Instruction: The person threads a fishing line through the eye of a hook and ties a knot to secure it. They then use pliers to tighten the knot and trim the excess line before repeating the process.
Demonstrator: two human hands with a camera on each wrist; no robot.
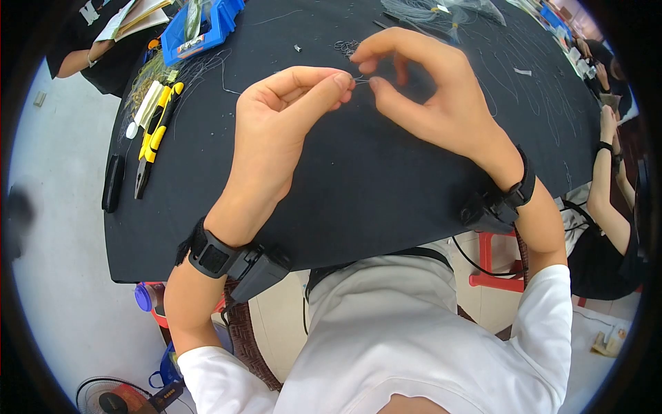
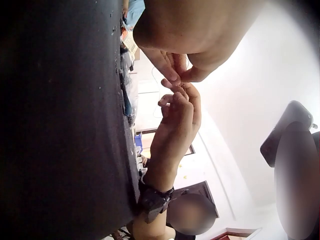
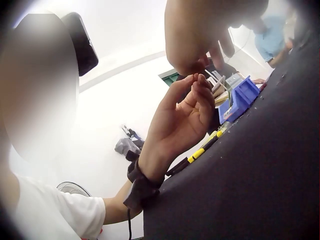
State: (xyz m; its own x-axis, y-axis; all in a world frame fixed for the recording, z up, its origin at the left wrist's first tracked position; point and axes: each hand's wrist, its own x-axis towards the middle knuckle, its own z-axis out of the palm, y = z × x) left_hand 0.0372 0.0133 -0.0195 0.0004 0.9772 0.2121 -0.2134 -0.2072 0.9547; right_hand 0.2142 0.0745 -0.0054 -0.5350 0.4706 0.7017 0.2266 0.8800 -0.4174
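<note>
Above the black table, my left hand pinches a thin shiny strand between thumb and index fingertips. My right hand is close by on the right, its thumb tip at the strand's other end. Its index finger arches over, with a gap to the thumb in the head view. In the left wrist view the fingers of the right hand overlap those of the left. The right wrist view has the left hand with its fingertips together. A small heap of fine metal pieces lies beyond the hands.
Yellow-black pliers and a black case lie along the left of the table. A blue bin stands at the back left. Clear line bundles lie at the back right. Other people sit around the table.
</note>
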